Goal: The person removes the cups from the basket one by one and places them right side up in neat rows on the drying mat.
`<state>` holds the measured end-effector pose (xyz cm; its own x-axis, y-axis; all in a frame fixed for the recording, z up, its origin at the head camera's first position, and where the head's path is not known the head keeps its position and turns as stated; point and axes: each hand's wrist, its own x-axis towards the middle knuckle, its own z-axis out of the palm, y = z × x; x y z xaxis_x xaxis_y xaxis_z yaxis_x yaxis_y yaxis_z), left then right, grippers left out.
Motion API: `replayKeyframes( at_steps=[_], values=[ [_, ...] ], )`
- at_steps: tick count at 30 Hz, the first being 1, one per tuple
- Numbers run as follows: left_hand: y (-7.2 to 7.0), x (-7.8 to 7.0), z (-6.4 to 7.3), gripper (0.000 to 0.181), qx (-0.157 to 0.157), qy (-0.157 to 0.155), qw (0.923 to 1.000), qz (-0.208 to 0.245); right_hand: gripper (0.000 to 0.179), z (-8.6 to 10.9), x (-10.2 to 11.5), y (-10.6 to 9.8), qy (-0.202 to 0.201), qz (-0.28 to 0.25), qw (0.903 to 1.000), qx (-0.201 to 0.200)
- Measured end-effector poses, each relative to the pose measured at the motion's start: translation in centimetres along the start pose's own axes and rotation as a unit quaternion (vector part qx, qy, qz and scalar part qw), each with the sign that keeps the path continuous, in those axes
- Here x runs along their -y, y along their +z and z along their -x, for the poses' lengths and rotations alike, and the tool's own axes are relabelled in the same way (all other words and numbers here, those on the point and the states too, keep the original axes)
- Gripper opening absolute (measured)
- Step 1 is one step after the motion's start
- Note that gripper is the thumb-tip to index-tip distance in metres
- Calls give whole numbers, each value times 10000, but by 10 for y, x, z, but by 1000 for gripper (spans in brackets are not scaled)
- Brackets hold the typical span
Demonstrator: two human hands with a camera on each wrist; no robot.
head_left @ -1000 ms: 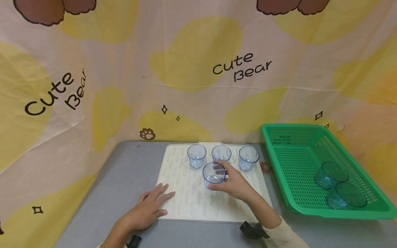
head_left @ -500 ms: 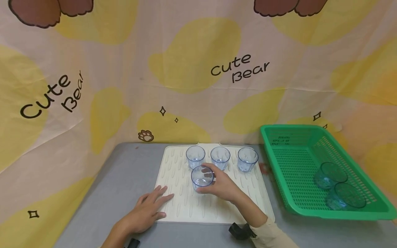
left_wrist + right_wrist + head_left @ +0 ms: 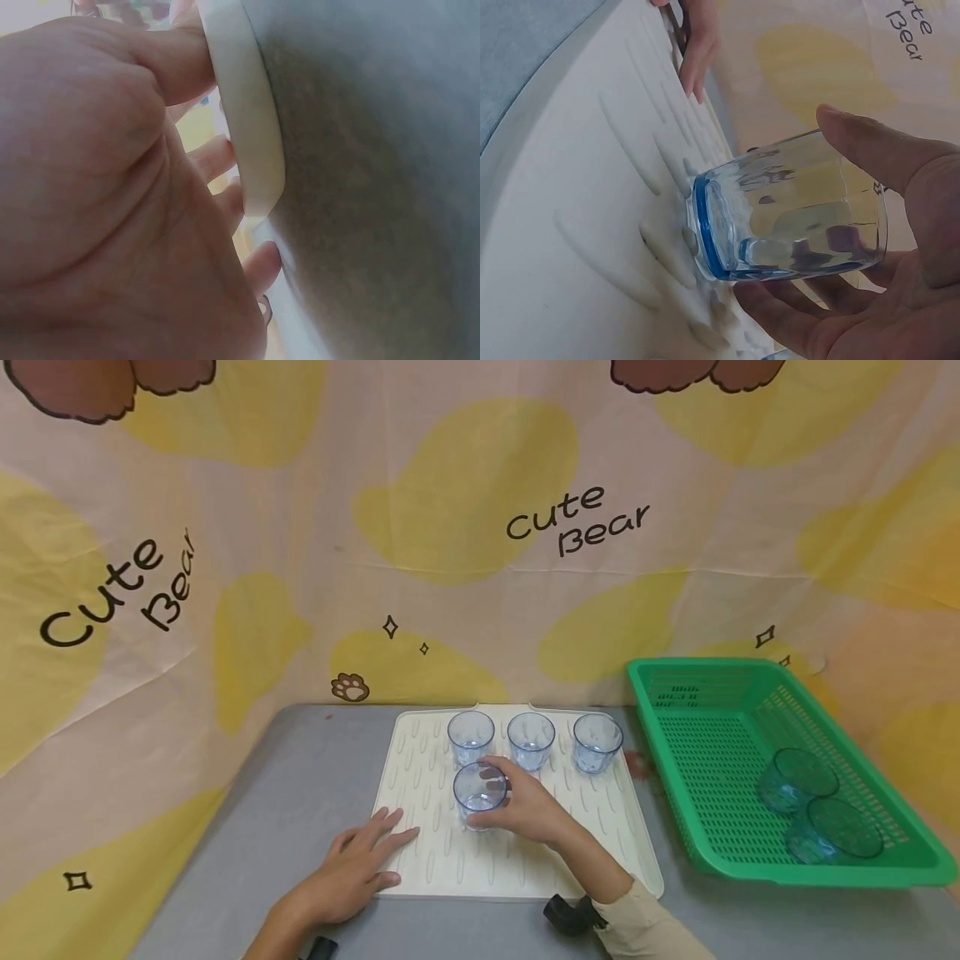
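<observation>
My right hand [image 3: 525, 806] grips a clear bluish glass [image 3: 480, 789] by its sides, thumb on the near side and fingers on the far side. In the right wrist view the glass [image 3: 787, 214] stands upright, its blue-tinted base right at the ridged white drying mat [image 3: 577, 225]. Behind it on the mat, three similar glasses form a row: a left glass [image 3: 471, 737], a middle glass [image 3: 531, 740] and a right glass [image 3: 597, 742]. My left hand [image 3: 352, 868] lies with spread fingers over the mat's front left edge, also seen along the mat's rim [image 3: 251, 112] in the left wrist view.
A green plastic basket [image 3: 705, 847] stands to the right of the mat, with two more glasses [image 3: 797, 781] tipped inside it. The grey table [image 3: 315, 777] extends left of the mat. A patterned cloth [image 3: 450, 527] hangs behind the table.
My right hand has carried the glass leftward, from in front of the middle glass to in front of the left glass. The left hand has stayed in place.
</observation>
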<state>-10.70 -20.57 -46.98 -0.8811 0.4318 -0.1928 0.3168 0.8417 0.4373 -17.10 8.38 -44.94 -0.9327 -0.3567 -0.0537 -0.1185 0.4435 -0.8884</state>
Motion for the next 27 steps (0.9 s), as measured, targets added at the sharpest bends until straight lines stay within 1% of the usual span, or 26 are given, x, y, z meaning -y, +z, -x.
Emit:
replayKeyframes(
  at_steps=[5,9,15,18,24,27],
  values=[
    [1,1,0,58,-28,8,10000,-28,82,0,1,1,43,114,9999,-10],
    [1,1,-1,58,4,-43,10000,18,83,0,0,3,84,174,9998,-19],
    [-1,1,1,57,-55,106,9999,-4,84,0,-1,4,73,214,9997,-60],
    [1,2,0,57,-81,146,9999,-14,85,0,-1,4,88,235,9996,-86],
    [2,3,0,57,-153,158,9998,12,84,1,0,5,86,210,9997,-62],
    [1,3,0,57,-104,115,9999,35,84,1,0,6,61,180,9998,-56]
  ],
)
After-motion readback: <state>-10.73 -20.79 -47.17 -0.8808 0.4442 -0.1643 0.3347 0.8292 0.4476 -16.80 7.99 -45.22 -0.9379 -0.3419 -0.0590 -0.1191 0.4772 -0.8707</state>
